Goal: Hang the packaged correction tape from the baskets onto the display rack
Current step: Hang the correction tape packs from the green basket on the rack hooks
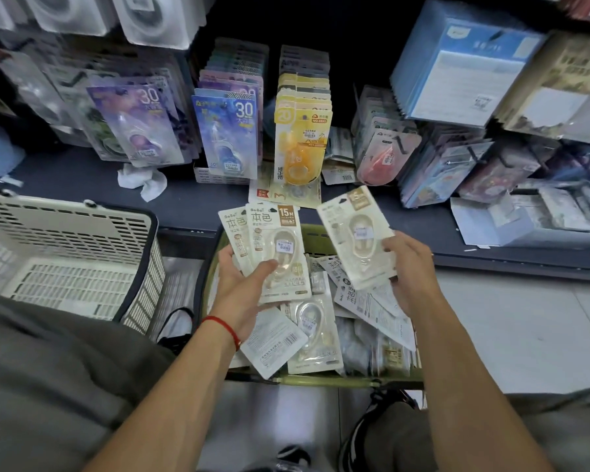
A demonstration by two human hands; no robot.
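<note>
Left hand: your left hand (244,284) grips a small fan of cream correction tape packs (276,250), thumb pressed across the front pack, fingers curled behind.
Right hand: your right hand (407,267) pinches a single cream pack (356,238) by its lower right edge, holding it tilted above the basket.
Green basket: the olive-green basket (321,381) sits on the floor between your knees, with more cream packs (315,332) heaped loose inside, some face down.
White basket: a slotted white basket (82,253) stands just left of the green one.
Display rack: ahead of you, rows of hanging packs, purple (140,127), blue (227,131) and yellow (300,137), face out above a dark shelf (82,180).
Shelf: a crumpled white tissue (142,180) lies near the purple row.
</note>
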